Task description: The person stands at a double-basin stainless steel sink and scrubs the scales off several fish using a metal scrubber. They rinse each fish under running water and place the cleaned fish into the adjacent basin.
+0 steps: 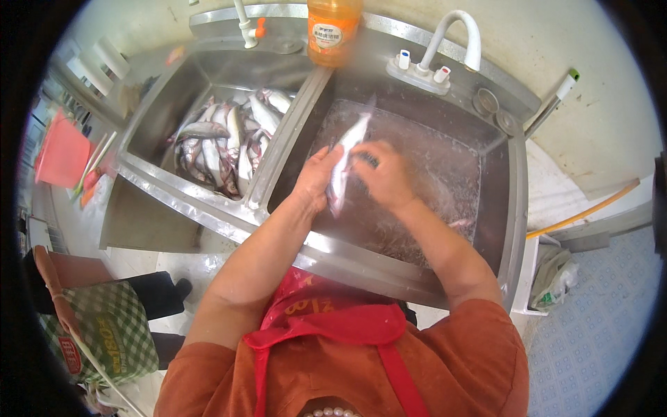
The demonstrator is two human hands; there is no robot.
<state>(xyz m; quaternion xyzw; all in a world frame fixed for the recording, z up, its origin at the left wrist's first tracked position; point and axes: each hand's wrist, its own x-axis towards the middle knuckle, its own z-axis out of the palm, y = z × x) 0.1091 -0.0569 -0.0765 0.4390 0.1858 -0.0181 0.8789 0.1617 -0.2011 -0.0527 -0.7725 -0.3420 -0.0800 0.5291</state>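
Observation:
A whole silvery fish (350,143) is held in my left hand (315,174) above the right basin (443,117) of a steel double sink. Its tail points toward the faucet and its other end toward me. My right hand (385,174) is close against the fish's right side, fingers curled and blurred by motion. Whether those fingers grip anything is hidden. Cloudy reddish-brown water (406,208) stands in this basin, with a small pinkish piece (461,223) near its right wall. In the left basin (156,133) lies a heap of similar fish (224,135).
A bottle of orange liquid (333,36) stands behind the divider between basins. The white gooseneck faucet (453,31) arches over the right basin's back rim. At left, another person in a checked apron (104,333) holds a pale rod (104,370). A pink tub (65,151) sits beyond the sink.

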